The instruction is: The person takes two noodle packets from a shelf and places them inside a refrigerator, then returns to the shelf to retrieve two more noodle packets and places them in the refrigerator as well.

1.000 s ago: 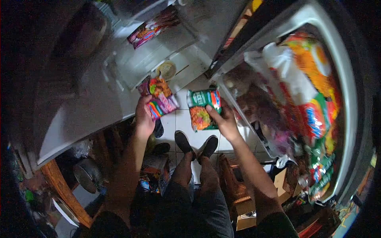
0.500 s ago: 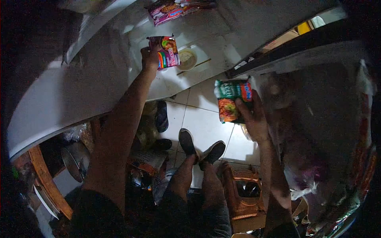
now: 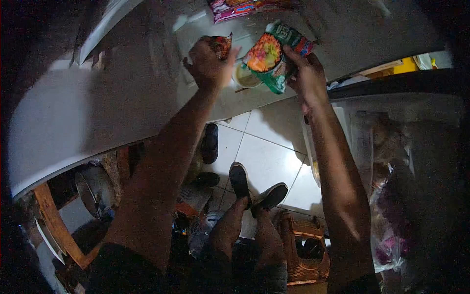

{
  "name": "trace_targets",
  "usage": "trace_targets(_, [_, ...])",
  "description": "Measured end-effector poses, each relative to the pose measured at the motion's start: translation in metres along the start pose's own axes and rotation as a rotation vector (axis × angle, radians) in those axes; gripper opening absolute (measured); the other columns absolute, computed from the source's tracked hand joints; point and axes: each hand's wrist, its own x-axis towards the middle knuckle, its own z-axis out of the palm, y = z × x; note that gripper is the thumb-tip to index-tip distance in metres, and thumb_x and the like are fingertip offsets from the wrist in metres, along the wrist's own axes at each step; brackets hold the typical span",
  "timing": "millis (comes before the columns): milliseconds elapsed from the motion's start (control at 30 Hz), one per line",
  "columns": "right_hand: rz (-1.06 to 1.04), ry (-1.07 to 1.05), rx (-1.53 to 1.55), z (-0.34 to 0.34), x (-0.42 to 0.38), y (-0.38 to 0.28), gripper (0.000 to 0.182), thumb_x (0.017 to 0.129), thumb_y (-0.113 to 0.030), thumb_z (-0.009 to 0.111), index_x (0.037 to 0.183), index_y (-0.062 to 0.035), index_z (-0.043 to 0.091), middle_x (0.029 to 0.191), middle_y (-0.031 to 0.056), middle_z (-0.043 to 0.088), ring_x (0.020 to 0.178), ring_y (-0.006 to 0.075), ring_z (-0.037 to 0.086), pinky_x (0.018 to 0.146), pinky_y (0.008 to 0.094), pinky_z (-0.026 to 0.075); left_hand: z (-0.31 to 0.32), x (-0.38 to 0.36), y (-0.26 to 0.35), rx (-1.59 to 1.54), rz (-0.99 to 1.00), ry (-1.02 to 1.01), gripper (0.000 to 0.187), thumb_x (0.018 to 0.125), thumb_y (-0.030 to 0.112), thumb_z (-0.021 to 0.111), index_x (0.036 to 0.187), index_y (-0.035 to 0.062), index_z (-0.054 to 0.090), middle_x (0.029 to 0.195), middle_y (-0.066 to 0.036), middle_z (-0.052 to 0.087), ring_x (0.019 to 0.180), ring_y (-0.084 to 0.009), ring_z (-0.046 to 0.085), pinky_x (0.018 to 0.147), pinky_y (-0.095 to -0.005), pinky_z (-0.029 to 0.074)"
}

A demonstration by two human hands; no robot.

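Over the pale table, my left hand [image 3: 209,64] is closed around a small noodle packet [image 3: 220,47], of which only the upper part shows. My right hand [image 3: 307,73] grips a green noodle packet [image 3: 267,53] by its right side, with the food picture facing up. The green packet is tilted and partly covers a round bowl [image 3: 248,77] on the table. A thin stick [image 3: 241,90] shows at the bowl's lower edge. Beyond both hands, more purple packets [image 3: 234,11] lie at the top of the view.
The table edge [image 3: 147,141] runs across above the tiled floor [image 3: 267,144]. An orange plastic stool [image 3: 306,247] is at the lower right. Clear plastic bags [image 3: 391,245] lie at the right, and a round metal pan [image 3: 93,188] is under the table.
My right hand has brought the green packet up and left over the table, turning it. My left hand has shifted right and turned with its packet. The camera view has also moved slightly.
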Motion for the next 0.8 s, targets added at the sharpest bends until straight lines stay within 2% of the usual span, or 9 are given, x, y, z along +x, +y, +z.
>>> trace_targets(67, [0.024,0.009,0.058,0.007,0.002,0.003,0.056,0.084,-0.033,0.070,0.129,-0.0071,0.049,0.118,0.0091,0.059,0.106,0.0184,0.057,0.087,0.0353,0.045,0.021,-0.013,-0.016,0.228,0.310,0.035,0.060,0.072,0.041,0.074,0.118,0.0084,0.052,0.123,-0.014,0.055,0.119,-0.0327,0.050,0.103,-0.0604,0.029])
trace_targets(100, [0.046,0.025,0.114,0.007,0.002,0.004,0.057,0.083,-0.033,0.071,0.130,-0.0082,0.048,0.119,0.0085,0.059,0.105,0.0177,0.057,0.086,0.0348,0.046,0.020,-0.013,-0.016,0.228,0.309,0.034,0.060,0.072,0.041,0.074,0.118,0.0084,0.052,0.123,-0.014,0.055,0.119,-0.0327,0.050,0.103,-0.0604,0.029])
trace_targets(167, [0.070,0.067,0.077,0.002,-0.002,0.010,0.057,0.083,-0.033,0.071,0.129,-0.0087,0.048,0.119,0.0076,0.058,0.103,0.0173,0.057,0.086,0.0351,0.046,0.018,-0.012,-0.018,0.176,0.324,-0.037,0.068,0.069,0.031,0.075,0.126,0.0097,0.046,0.128,-0.012,0.049,0.124,-0.0286,0.044,0.105,-0.0610,0.024])
trace_targets(200, [0.093,0.110,0.043,-0.002,-0.002,0.014,0.057,0.083,-0.033,0.071,0.129,-0.0092,0.047,0.118,0.0067,0.058,0.101,0.0168,0.057,0.085,0.0355,0.046,0.018,-0.007,-0.019,0.173,0.325,-0.038,0.068,0.069,0.031,0.075,0.126,0.0097,0.046,0.128,-0.012,0.049,0.124,-0.0286,0.044,0.105,-0.0610,0.024])
trace_targets(267, [0.115,0.094,0.098,-0.011,0.002,0.027,0.056,0.083,-0.032,0.071,0.128,-0.0095,0.048,0.116,0.0058,0.058,0.101,0.0164,0.057,0.085,0.0348,0.046,0.015,0.005,-0.023,0.220,0.387,-0.055,0.064,0.065,0.020,0.072,0.124,0.0125,0.049,0.125,-0.011,0.051,0.120,-0.0293,0.046,0.102,-0.0606,0.028])
trace_targets(400, [0.143,0.027,0.076,-0.015,0.001,0.023,0.048,0.085,-0.030,0.069,0.126,-0.0101,0.051,0.109,0.0036,0.060,0.100,0.0150,0.057,0.083,0.0326,0.046,0.016,0.023,-0.037,0.288,0.344,-0.019,0.060,0.062,0.010,0.071,0.119,0.0175,0.052,0.123,-0.010,0.054,0.117,-0.0308,0.049,0.094,-0.0588,0.035])
trace_targets(533, [0.116,0.024,0.130,-0.001,0.007,0.017,0.044,0.086,-0.030,0.069,0.123,-0.0116,0.053,0.109,0.0027,0.061,0.099,0.0137,0.057,0.079,0.0294,0.045,0.025,0.047,-0.067,0.282,0.371,0.044,0.052,0.068,0.004,0.066,0.117,0.0191,0.059,0.115,-0.010,0.056,0.111,-0.0321,0.051,0.085,-0.0518,0.042])
trace_targets(700, [0.097,0.038,0.143,0.024,0.022,0.015,0.048,0.083,-0.035,0.070,0.122,-0.0124,0.054,0.112,0.0030,0.061,0.099,0.0154,0.057,0.082,0.0347,0.043,0.024,0.067,-0.056,0.396,0.240,-0.039,0.052,0.071,0.003,0.067,0.118,0.0228,0.059,0.117,-0.010,0.057,0.110,-0.0299,0.054,0.084,-0.0451,0.047])
trace_targets(800, [0.032,0.033,0.087,0.041,0.025,0.010,0.048,0.082,-0.037,0.071,0.119,-0.0110,0.055,0.111,0.0038,0.062,0.100,0.0151,0.057,0.085,0.0375,0.042,0.033,0.071,-0.055,0.293,0.272,0.089,0.053,0.073,0.002,0.067,0.119,0.0255,0.059,0.119,-0.009,0.058,0.109,-0.0277,0.057,0.085,-0.0436,0.050])
